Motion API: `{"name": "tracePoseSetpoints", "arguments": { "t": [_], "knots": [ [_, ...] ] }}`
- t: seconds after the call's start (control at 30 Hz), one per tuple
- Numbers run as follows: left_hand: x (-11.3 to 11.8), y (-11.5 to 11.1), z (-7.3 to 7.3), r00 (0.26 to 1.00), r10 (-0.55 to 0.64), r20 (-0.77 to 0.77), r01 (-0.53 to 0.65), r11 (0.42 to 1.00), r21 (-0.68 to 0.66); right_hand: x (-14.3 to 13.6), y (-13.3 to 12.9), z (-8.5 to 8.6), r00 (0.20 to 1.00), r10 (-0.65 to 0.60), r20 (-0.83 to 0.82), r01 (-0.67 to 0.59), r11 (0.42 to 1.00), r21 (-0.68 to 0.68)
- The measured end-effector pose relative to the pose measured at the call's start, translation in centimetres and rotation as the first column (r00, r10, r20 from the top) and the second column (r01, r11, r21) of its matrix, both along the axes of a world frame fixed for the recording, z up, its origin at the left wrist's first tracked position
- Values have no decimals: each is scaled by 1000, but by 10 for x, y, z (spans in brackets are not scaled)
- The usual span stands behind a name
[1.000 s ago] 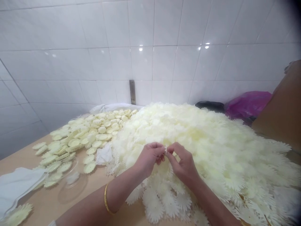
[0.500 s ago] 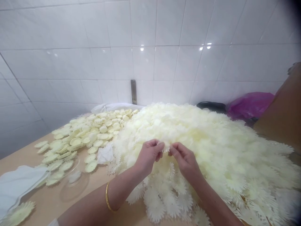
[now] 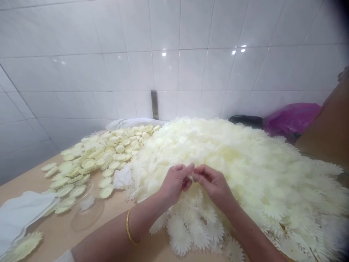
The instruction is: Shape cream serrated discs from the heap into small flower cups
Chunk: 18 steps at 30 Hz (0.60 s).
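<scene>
My left hand [image 3: 174, 183] and my right hand [image 3: 216, 187] meet fingertip to fingertip in front of a big heap. Both pinch a pale cream flower cutout [image 3: 191, 178], of which only a small whitish bit shows between the fingers. Behind and to the right spreads the heap of loose cream flower cutouts [image 3: 245, 163] with notched petal edges. Below my wrists, more loose white flower cutouts [image 3: 191, 231] hang toward the table's near side. A gold bangle [image 3: 129, 227] circles my left wrist.
Stacked, toothed cream discs [image 3: 88, 163] cover the left of the table [image 3: 114, 214]. Near them are a clear round dish [image 3: 85, 218], a crumpled white tissue [image 3: 122, 177] and a white sheet [image 3: 23, 214]. A purple bag [image 3: 293, 116] and a black item [image 3: 247, 120] lie by the tiled wall.
My hands have drawn together, and my right fingers now touch the left ones. The flower cutout, which showed its notched edge between them, is now mostly hidden by the fingers.
</scene>
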<state>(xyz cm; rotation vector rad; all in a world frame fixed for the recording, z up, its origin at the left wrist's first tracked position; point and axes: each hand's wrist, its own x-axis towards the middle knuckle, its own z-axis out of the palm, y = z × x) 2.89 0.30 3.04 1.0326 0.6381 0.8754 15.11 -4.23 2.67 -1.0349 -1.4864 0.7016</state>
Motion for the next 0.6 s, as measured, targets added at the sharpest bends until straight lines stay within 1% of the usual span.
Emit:
{"name": "tracePoseSetpoints", "arguments": {
  "t": [0.07, 0.1, 0.13, 0.17, 0.2, 0.27, 0.3, 0.37, 0.43, 0.53, 0.57, 0.6],
  "knots": [
    [1, -1, 1, 999, -22, 31, 22, 1000, -9, 0, 0, -1, 1000, 1, 6, -1, 1000, 13],
    [1, -2, 1, 998, -36, 49, 36, 999, -5, -1, -1, -1, 1000, -18, 19, 18, 999, 30],
    [2, -2, 2, 997, -44, 62, 44, 999, 5, -3, -2, -1, 997, -61, 42, 59, 997, 54],
    [2, -3, 2, 997, -42, 70, 41, 999, 23, -4, -2, -1, 989, -130, 75, 124, 989, 85],
    [3, -4, 2, 997, -31, 73, 28, 999, 45, -7, -3, -1, 970, -217, 113, 203, 972, 121],
    [4, -7, 1, 998, 8, 63, -14, 995, 99, -12, -5, -1, 904, -390, 178, 356, 914, 195],
    [5, -9, 1, 998, 27, 52, -34, 991, 128, -15, -5, -1, 870, -453, 197, 410, 884, 223],
    [5, -13, 0, 999, 50, 21, -53, 982, 182, -15, -5, -1, 824, -529, 203, 479, 842, 248],
    [3, -16, -1, 998, 61, -5, -59, 972, 227, -9, -2, -1, 793, -589, 156, 553, 803, 224],
    [-1, -17, -2, 995, 88, -35, -75, 959, 274, 10, 3, 0, 719, -695, -10, 693, 714, 98],
    [-3, -16, -3, 993, 105, -52, -86, 954, 288, 16, 5, 0, 698, -712, -72, 716, 695, 64],
    [-4, -14, -3, 990, 124, -73, -97, 949, 300, 21, 6, 1, 696, -707, -126, 716, 697, 44]
  ]
}}
